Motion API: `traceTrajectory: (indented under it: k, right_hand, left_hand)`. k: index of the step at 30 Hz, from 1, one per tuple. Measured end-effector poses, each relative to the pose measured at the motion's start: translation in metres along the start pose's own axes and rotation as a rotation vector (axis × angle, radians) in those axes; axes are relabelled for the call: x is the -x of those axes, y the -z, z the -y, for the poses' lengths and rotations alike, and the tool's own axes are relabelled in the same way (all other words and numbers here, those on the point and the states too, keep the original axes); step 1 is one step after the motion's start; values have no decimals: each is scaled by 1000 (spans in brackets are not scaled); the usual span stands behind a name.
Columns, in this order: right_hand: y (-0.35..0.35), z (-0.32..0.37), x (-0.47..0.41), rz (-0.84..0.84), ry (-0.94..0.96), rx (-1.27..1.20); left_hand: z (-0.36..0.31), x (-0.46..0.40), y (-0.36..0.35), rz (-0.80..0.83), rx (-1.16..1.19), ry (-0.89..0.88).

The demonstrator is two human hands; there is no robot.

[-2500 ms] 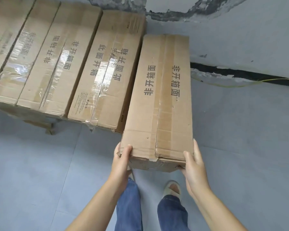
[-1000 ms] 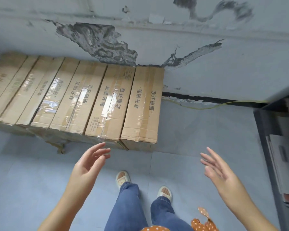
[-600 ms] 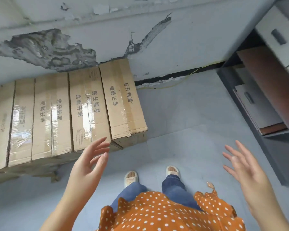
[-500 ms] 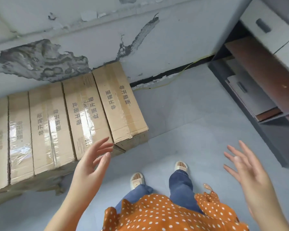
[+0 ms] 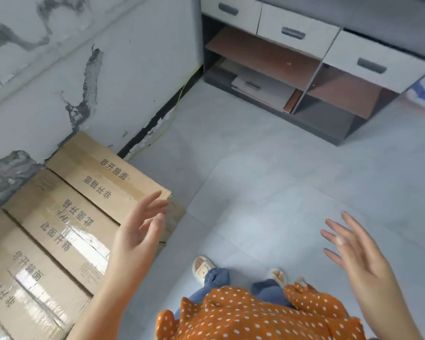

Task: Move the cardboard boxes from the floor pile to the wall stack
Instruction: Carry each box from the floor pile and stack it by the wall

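2 hands free: left hand (image 5: 139, 238) and right hand (image 5: 353, 251) spread wide, holding nothing; cardboard boxes (image 5: 59, 217) rowed against wall (image 5: 120, 69).

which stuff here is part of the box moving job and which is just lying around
Part of the job:
- cardboard boxes in a row against the wall
- left hand, empty, fingers spread
- right hand, empty, fingers spread

Just lying about:
- grey shelf unit with drawers
- flat boards on its lowest shelf
- yellow cable along the wall's foot
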State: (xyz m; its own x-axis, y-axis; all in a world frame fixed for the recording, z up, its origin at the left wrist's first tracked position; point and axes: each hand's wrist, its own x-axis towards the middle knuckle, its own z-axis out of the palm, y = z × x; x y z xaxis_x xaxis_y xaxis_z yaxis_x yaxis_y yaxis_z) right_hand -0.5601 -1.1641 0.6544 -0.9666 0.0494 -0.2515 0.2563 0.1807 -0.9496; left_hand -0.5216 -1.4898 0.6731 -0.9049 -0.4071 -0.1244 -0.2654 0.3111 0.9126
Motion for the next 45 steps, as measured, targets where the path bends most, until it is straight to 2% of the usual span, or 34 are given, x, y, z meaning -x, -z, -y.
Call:
traceTrajectory:
  k: [5, 13, 19, 27, 33, 39, 45]
  right_hand:
    - [48, -11, 31, -89, -44, 28]
    - [195, -57, 96, -233, -198, 45]
    - [298, -79, 131, -420, -267, 25]
    - [358, -110, 165, -692, -362, -127]
    - [407, -127, 148, -892, -410, -233]
    - [474, -121, 92, -1098, -399, -308]
    - [537, -117, 48, -1245, -421, -364]
  left_hand:
    - [-24, 16, -50, 168, -49, -37]
    - [-81, 93, -189, 311, -95, -183]
    - [-116, 142, -296, 559, -166, -280]
    - [-167, 147, -407, 812, -236, -412]
    - [-207, 145, -519, 1023, -264, -547]
    - [-275, 120, -643, 1181, -281, -729]
    - [-322, 109, -753, 1363, -290, -747]
